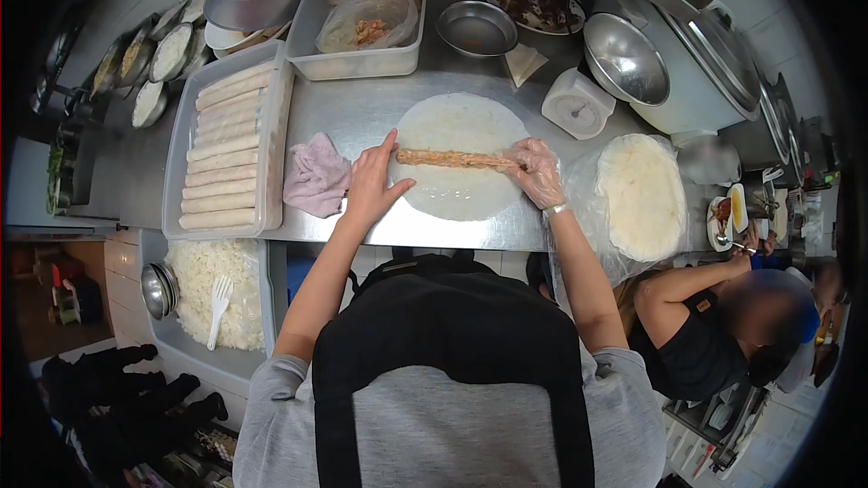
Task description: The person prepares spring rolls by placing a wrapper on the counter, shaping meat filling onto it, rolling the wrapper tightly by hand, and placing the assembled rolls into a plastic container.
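Note:
A round, pale rice-paper wrapper (461,117) lies flat on the steel counter in front of me. A long strip of minced filling (443,159) with green flecks runs across its middle. My left hand (369,179) is bare, thumb and fingers spread, at the wrapper's left edge by the strip's left end. My right hand (537,173), in a clear plastic glove, has its fingers closed around the strip's right end. A pink cloth (316,175) lies left of my left hand.
At left, a plastic tub (273,217) holds several rolls. Behind stands a tub of bagged filling (353,65), with a metal bowl (476,27) and a scale (579,104) farther right. Stacked wrappers (640,194) lie on plastic at right. Another person (696,334) is beside me at right.

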A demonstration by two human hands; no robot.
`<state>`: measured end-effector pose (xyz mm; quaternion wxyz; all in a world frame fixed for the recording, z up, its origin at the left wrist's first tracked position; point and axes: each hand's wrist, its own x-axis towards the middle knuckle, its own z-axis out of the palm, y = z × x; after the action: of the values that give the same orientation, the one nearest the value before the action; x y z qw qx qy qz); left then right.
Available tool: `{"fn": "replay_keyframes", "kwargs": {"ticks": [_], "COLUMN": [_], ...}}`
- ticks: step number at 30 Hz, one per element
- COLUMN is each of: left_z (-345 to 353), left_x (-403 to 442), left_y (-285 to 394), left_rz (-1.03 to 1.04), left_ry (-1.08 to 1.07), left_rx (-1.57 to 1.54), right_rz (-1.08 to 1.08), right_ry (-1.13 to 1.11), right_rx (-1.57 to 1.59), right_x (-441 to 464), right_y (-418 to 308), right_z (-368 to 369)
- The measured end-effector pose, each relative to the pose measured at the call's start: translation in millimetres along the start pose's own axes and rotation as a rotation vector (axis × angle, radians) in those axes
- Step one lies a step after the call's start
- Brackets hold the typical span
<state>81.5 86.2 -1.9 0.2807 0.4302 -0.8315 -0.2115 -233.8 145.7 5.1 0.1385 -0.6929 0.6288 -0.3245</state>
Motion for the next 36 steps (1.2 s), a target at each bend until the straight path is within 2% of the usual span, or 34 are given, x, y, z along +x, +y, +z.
{"fn": "replay_keyframes", "kwargs": {"ticks": [3, 6, 9, 15, 17, 21, 23, 24, 26, 29, 36], "left_z": [-1, -1, -2, 0, -1, -2, -1, -1, -2, -2, -2], "left_x": [0, 0, 0, 1, 0, -1, -1, -1, -1, -1, -3], "left_y": [0, 1, 2, 1, 1, 0, 0, 0, 0, -1, -3], "left_rz": [-0.001, -0.008, -0.011, 0.001, -0.01, -0.007, -0.007, -0.013, -0.021, -0.024, -0.017], "left_ry": [0.002, -0.002, -0.002, 0.01, 0.007, 0.016, 0.021, 0.014, 0.014, 0.02, 0.025], "left_rx": [0.002, 0.004, 0.006, 0.002, 0.004, 0.007, -0.005, -0.004, -0.001, -0.013, -0.049], "right_rz": [0.007, 0.031, -0.007, 0.05, 0.022, -0.026, -0.165, -0.166, -0.341, -0.299, -0.397], "right_ry": [0.002, -0.009, -0.004, 0.0, -0.035, -0.071, 0.041, 0.035, -0.034, -0.155, -0.119], "right_rx": [0.057, -0.074, -0.02, 0.039, -0.103, -0.155, -0.212, -0.215, -0.372, -0.335, -0.344], "right_x": [-2, -5, -7, -18, -20, -7, 5, 9, 22, 42, 61], "right_y": [1, 7, 6, 5, 12, -4, -25, -34, -52, -73, -99], "right_z": [-5, -7, -13, -23, -18, -24, -14, -4, 20, 50, 91]}}
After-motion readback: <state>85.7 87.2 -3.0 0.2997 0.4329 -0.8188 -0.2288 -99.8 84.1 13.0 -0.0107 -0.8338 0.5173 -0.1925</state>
